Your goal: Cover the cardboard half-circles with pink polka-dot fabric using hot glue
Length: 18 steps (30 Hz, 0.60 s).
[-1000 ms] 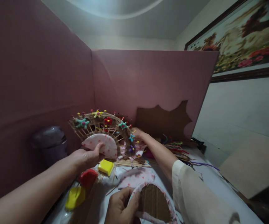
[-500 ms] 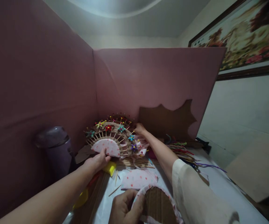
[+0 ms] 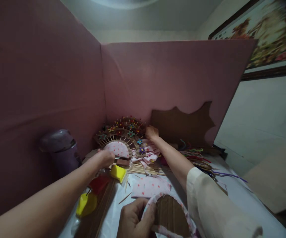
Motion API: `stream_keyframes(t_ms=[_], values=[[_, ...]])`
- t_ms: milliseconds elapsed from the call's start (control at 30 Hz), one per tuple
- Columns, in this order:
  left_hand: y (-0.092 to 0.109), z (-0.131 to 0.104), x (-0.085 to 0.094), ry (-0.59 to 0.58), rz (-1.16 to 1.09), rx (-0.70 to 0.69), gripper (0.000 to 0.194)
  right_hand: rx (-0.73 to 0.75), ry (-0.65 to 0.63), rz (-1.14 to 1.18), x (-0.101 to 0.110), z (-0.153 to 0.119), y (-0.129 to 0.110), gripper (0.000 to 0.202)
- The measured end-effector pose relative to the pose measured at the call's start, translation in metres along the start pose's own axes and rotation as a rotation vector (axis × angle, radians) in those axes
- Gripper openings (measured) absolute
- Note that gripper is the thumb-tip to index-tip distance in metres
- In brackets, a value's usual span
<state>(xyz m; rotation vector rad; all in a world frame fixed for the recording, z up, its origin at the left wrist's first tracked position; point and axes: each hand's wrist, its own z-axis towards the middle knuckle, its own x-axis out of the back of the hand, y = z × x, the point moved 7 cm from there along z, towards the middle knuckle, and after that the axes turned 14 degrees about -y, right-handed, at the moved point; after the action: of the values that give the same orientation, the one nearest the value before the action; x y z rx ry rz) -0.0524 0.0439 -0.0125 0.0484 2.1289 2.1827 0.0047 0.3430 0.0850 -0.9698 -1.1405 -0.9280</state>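
Observation:
My left hand (image 3: pixel 107 158), fingers curled round something small and hard to make out, is beside a polka-dot half disc (image 3: pixel 117 149). The half disc is the base of a fan-shaped stick piece (image 3: pixel 119 133) with colored flowers and bead-tipped sticks, leaning at the back. At its upper right edge, my right hand (image 3: pixel 152 133) has its fingers closed on the rim; their tips are partly hidden. A brown block (image 3: pixel 123 162) is just right of my left hand. In front, another person's hand (image 3: pixel 135 218) grips a cardboard piece (image 3: pixel 170 215) edged with polka-dot cloth.
Thin sticks (image 3: pixel 146 168), polka-dot cloth (image 3: pixel 151 186) and a yellow packet (image 3: pixel 118 173) lie mid-table. Colored pipe cleaners (image 3: pixel 197 157) are at right, near a jagged brown board (image 3: pixel 182 127). A purple container (image 3: pixel 62 155) stands left; pink panels (image 3: pixel 170 76) enclose the back.
The fan-shaped piece has shifted back and now sits lower and flatter. My left hand has left the half disc's front edge and moved slightly left. The view has tilted a little.

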Motion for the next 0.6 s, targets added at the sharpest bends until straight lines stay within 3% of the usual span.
stream_keyframes(t_ms=[167,333,467,600], values=[[0.007,0.003,0.007,-0.017,0.007,0.011,0.037,0.022,0.04,-0.032,0.033,-0.024,0.002,0.028],[0.016,0.002,0.008,-0.028,-0.002,-0.002,0.039,0.102,0.099,-0.007,0.067,-0.081,0.008,0.023],[0.024,-0.001,0.007,-0.034,0.03,-0.021,0.036,0.168,0.088,0.046,0.069,-0.142,0.025,0.027],[0.028,-0.004,0.006,-0.04,0.046,-0.031,0.035,0.194,0.064,0.116,0.051,-0.208,0.048,0.03]])
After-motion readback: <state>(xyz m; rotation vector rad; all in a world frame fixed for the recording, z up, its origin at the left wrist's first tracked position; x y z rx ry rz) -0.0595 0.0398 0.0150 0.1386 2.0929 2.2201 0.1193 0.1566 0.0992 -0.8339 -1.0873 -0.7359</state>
